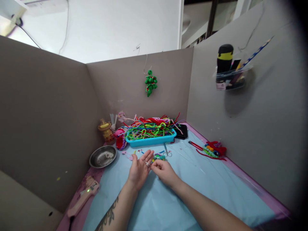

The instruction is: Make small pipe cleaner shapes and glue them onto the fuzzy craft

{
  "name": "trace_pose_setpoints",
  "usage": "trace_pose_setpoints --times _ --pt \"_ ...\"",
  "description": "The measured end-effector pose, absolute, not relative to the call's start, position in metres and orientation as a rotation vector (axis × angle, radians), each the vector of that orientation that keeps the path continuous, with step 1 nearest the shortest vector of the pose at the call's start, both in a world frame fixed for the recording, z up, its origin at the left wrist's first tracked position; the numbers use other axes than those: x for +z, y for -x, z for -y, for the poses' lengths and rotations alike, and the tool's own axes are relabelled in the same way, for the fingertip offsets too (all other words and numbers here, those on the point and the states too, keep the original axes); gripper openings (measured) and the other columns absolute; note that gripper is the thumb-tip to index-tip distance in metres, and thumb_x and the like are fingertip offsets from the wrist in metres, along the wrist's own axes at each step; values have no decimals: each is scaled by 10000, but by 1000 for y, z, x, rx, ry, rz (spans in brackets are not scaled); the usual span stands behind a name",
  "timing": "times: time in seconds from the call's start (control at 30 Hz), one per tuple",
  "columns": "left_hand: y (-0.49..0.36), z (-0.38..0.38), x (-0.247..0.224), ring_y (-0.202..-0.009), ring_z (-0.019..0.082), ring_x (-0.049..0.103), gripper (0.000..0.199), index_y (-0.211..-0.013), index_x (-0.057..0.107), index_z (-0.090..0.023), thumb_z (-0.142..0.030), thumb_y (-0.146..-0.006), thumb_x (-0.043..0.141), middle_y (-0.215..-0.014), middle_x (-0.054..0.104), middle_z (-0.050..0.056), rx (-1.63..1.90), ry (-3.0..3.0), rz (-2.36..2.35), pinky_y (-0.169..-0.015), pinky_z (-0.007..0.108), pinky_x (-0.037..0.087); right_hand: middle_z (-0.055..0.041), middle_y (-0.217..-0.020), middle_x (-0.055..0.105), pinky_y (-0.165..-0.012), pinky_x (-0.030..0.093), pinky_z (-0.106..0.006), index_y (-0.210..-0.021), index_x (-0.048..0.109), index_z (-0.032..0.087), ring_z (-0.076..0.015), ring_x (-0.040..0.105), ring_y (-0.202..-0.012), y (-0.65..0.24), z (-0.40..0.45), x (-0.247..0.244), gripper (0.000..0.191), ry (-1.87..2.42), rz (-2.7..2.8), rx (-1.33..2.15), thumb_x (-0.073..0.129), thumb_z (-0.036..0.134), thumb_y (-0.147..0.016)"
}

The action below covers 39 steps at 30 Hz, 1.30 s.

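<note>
My left hand (141, 170) is turned palm up with its fingers stretched out. At its fingers is a cluster of small white pieces, perhaps beads (147, 164), too small to make out clearly. Close beside it, my right hand (165, 171) pinches a thin strand that runs to those white pieces; whether it is wire or thread I cannot tell. Just behind the hands lies a small turquoise and green fuzzy piece (159, 157). To the left, a metal bowl (96, 159) holds small white bits.
A blue tray (151, 140) heaped with coloured pipe cleaners (151, 128) stands at the back. Scissors (167, 153) lie before it. A glue gun (84, 195) rests at left, a red-handled tool (194, 145) at right. Grey panels (139, 106) enclose the blue-covered table (216, 189).
</note>
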<state>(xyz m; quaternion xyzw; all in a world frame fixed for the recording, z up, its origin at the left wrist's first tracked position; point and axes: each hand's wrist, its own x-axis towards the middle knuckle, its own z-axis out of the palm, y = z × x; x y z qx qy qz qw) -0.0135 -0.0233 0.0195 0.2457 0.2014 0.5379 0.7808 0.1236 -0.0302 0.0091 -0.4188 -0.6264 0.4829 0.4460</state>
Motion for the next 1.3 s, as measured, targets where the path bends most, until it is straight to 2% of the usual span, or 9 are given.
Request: trace_pose_setpoints --times 0.3,0.43,0.6,1.1,1.3 --pt "8 25 20 -1288 239 347 704 -1173 572 -101 -596 -872 172 -1303 504 158 1218 -616 -494 -1079 374 210 60 -456 400 -424 255 -216 -583 491 182 -90 352 -419 -123 30 8 147 1038 1547 1208 507 260 -707" --pt "6 24 19 -1295 233 338 696 -1205 554 -106 -585 -878 170 -1278 527 161 1251 -611 -494 -1084 370 199 59 -457 402 -421 258 -216 -584 483 184 -89 354 -412 -123 30 8 152 1031 1543 1217 505 267 -709" --pt "11 21 15 -1293 248 340 703 -1220 540 -116 -617 -858 205 -1321 483 163 1229 -599 -486 -1074 378 221 58 -453 400 -420 252 -212 -580 479 185 -86 349 -411 -123 31 9 148 1037 1540 1218 508 264 -703" --pt "8 21 13 -1303 271 321 698 -1165 584 -96 -610 -857 226 -1332 465 182 1259 -652 -501 -1089 405 190 61 -456 386 -420 249 -219 -578 461 190 -88 345 -407 -123 32 12 151 1042 1524 1229 504 268 -700" --pt "9 20 1 -1308 269 312 717 -1182 577 -152 -681 -802 279 -1332 478 143 1338 -1084 -716 -1103 401 140 72 -440 361 -396 255 -214 -585 466 193 -86 347 -382 -124 31 9 155 1054 1515 1263 509 286 -701"
